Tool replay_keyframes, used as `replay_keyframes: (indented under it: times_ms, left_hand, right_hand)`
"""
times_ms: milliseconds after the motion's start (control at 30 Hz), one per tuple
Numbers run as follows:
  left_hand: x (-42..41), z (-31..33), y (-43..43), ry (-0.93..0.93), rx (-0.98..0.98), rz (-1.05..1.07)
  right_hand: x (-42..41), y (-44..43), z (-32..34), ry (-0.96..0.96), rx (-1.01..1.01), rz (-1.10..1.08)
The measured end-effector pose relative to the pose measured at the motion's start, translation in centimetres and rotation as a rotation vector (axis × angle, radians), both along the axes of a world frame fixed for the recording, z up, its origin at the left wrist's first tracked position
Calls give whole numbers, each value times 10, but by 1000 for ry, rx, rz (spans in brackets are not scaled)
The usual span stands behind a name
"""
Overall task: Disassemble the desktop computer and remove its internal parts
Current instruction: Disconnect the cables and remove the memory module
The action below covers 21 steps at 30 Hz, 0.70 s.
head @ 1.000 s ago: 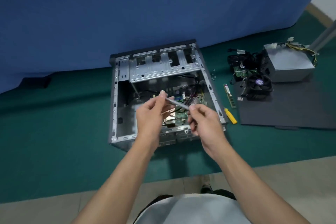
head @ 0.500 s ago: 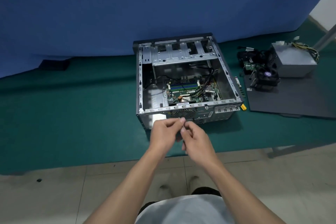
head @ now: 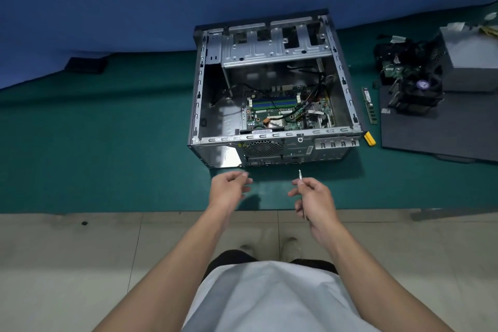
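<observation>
Nearest, the right grip (head: 314, 197) is closed around a slim silver driver (head: 300, 174), tip pointing toward the work, while the left grip (head: 229, 187) hangs beside it with fingers loosely curled; whether it pinches a screw or nothing, I cannot tell. Both hover over the near edge of the green-covered bench (head: 107, 156), just short of the computer case (head: 269, 140), which lies on its side with its open face up. Inside, the green motherboard (head: 285, 113) sits on the bottom with black cables (head: 320, 81) trailing over it, and at the far end the metal drive cage (head: 277, 48) looks empty. To the right, outside the case, lie a memory stick (head: 369, 105), then on a dark panel (head: 444, 137) a cooler fan (head: 420, 89) and the power supply (head: 474, 62). The strip-down looks well advanced, with the motherboard probably next: that calls for bringing the driver down inside to its mounting screws and unplugging the cables.
</observation>
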State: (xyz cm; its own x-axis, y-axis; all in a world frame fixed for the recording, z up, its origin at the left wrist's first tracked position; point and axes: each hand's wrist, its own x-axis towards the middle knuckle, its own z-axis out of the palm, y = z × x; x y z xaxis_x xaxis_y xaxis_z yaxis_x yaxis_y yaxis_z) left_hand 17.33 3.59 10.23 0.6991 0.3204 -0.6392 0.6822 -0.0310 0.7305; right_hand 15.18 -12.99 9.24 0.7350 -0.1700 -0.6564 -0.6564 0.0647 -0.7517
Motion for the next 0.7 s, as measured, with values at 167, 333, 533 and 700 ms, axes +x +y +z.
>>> replay_keyframes:
  times_ms: [167, 333, 533, 700]
  left_hand:
    - [1, -10, -9, 6, 7, -4]
    - [15, -13, -7, -6, 28, -56]
    - [33, -34, 4, 112, -81, -33]
    - [42, -51, 4, 179, -276, 48]
  right_hand:
    - [3, 17, -11, 48, 37, 94]
    - [14, 40, -19, 91, 96, 128]
    - [30, 63, -43, 172, 123, 38]
    - [40, 74, -61, 201, 104, -21]
